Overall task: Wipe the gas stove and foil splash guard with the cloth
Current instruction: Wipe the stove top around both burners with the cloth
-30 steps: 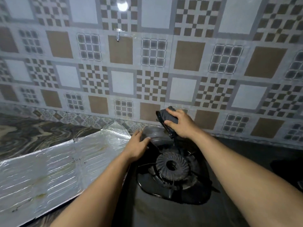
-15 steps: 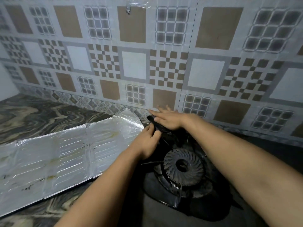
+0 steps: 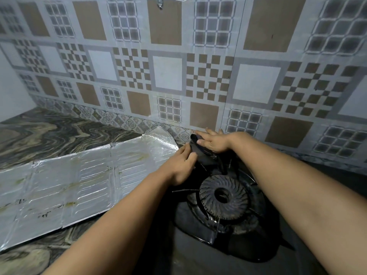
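Observation:
A black gas stove (image 3: 198, 253) stands on the counter, its round burner (image 3: 223, 196) at centre right. A dark cloth (image 3: 198, 149) lies on the stove's far left corner by the wall. My right hand (image 3: 213, 140) presses flat on the cloth with fingers spread. My left hand (image 3: 179, 165) rests on the stove's left rim and pinches the cloth's near edge. The silver foil splash guard (image 3: 79, 183) lies flat on the counter to the left, with yellowish stains and dark marks.
A patterned tile wall (image 3: 168, 72) rises right behind the stove. The marbled dark counter (image 3: 49, 133) runs left to a corner. A small wall hook (image 3: 159, 2) sits at the top edge.
My right hand went from holding the cloth up against the wall to pressing it flat on the stove's back corner. My left hand slid up to the cloth. The view moved closer.

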`<control>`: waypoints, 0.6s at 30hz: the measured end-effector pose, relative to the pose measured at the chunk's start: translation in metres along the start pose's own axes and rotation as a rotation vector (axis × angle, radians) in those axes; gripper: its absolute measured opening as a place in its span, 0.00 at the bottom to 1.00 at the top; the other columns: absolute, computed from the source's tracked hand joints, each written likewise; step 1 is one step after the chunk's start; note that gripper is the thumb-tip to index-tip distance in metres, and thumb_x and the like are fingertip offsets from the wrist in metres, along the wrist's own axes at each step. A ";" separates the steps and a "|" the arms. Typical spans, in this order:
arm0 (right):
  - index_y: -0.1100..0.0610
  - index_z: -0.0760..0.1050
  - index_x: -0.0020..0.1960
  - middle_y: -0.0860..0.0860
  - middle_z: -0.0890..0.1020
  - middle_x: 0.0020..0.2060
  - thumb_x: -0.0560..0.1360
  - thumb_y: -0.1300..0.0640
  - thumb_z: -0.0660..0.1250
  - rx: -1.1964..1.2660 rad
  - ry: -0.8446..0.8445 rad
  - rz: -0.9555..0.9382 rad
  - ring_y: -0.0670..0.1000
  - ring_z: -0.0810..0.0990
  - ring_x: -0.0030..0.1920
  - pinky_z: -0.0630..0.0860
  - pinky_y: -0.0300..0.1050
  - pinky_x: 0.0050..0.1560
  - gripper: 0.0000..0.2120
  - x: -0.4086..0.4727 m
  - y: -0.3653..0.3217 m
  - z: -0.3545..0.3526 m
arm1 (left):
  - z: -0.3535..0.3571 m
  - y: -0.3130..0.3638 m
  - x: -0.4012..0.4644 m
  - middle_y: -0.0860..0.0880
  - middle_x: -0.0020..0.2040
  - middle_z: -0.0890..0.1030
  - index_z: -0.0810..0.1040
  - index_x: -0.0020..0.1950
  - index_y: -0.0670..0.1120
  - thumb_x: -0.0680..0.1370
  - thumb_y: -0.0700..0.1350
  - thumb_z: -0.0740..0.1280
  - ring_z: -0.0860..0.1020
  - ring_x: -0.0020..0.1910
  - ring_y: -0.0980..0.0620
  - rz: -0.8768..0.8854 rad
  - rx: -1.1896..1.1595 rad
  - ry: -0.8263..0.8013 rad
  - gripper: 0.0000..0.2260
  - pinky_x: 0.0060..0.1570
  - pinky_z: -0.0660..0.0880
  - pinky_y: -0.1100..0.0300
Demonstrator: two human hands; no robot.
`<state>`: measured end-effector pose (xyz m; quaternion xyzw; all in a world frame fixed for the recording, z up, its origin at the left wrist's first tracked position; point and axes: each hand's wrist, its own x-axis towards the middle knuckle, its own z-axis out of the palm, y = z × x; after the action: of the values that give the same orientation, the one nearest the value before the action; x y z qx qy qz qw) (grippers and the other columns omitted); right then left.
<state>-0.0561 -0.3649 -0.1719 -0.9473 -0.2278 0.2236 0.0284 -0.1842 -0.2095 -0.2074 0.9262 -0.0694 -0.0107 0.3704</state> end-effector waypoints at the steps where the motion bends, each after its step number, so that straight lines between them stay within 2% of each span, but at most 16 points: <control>1: 0.32 0.38 0.74 0.48 0.39 0.78 0.75 0.29 0.44 0.001 -0.002 0.018 0.66 0.35 0.75 0.36 0.68 0.72 0.31 -0.001 0.006 -0.001 | -0.001 0.000 0.001 0.47 0.80 0.56 0.52 0.80 0.47 0.79 0.56 0.45 0.55 0.77 0.54 0.001 0.010 -0.009 0.30 0.66 0.51 0.68; 3: 0.33 0.37 0.74 0.50 0.40 0.78 0.75 0.29 0.43 0.017 -0.001 0.048 0.66 0.35 0.75 0.35 0.68 0.72 0.31 -0.004 0.019 -0.001 | -0.004 0.000 0.005 0.44 0.79 0.61 0.57 0.79 0.44 0.82 0.53 0.46 0.59 0.76 0.51 0.003 -0.003 -0.001 0.27 0.64 0.52 0.71; 5: 0.35 0.37 0.75 0.52 0.40 0.78 0.76 0.30 0.43 0.039 -0.006 0.056 0.64 0.36 0.76 0.36 0.68 0.72 0.32 -0.009 0.031 -0.001 | -0.007 0.000 0.010 0.42 0.77 0.65 0.63 0.77 0.41 0.85 0.51 0.47 0.63 0.75 0.48 -0.029 -0.032 0.026 0.23 0.55 0.54 0.75; 8: 0.38 0.37 0.76 0.54 0.40 0.79 0.77 0.32 0.44 0.063 0.015 0.069 0.64 0.37 0.76 0.38 0.68 0.73 0.31 -0.016 0.042 0.003 | -0.010 0.001 0.022 0.42 0.76 0.67 0.66 0.75 0.42 0.85 0.48 0.49 0.65 0.74 0.47 -0.042 -0.022 0.020 0.21 0.50 0.55 0.75; 11: 0.39 0.38 0.77 0.53 0.41 0.79 0.78 0.34 0.44 0.117 0.081 0.095 0.65 0.34 0.75 0.37 0.69 0.72 0.30 -0.026 0.047 0.011 | -0.015 0.001 0.034 0.43 0.73 0.72 0.70 0.74 0.45 0.84 0.45 0.54 0.68 0.72 0.45 -0.068 -0.025 -0.009 0.18 0.55 0.59 0.72; 14: 0.39 0.39 0.77 0.53 0.42 0.79 0.79 0.35 0.44 0.146 0.162 0.154 0.64 0.32 0.75 0.35 0.71 0.70 0.29 -0.037 0.056 0.021 | -0.020 0.002 0.041 0.45 0.64 0.80 0.75 0.69 0.47 0.83 0.43 0.57 0.75 0.65 0.45 -0.097 -0.113 -0.064 0.16 0.68 0.67 0.57; 16: 0.37 0.40 0.76 0.50 0.41 0.78 0.78 0.34 0.43 0.159 0.210 0.228 0.64 0.32 0.75 0.33 0.74 0.68 0.29 -0.048 0.066 0.027 | -0.021 0.002 0.045 0.44 0.64 0.80 0.74 0.69 0.46 0.83 0.46 0.60 0.76 0.65 0.45 -0.085 -0.128 -0.087 0.15 0.69 0.68 0.50; 18: 0.36 0.40 0.76 0.47 0.40 0.78 0.78 0.33 0.41 0.166 0.246 0.302 0.63 0.33 0.75 0.32 0.74 0.66 0.28 -0.061 0.076 0.034 | -0.022 0.003 0.050 0.44 0.66 0.78 0.72 0.71 0.45 0.82 0.51 0.61 0.75 0.66 0.43 -0.049 0.006 -0.096 0.19 0.68 0.68 0.48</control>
<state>-0.0873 -0.4616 -0.1890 -0.9852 -0.0587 0.1261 0.0999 -0.1340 -0.2038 -0.1878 0.9271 -0.0646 -0.0641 0.3635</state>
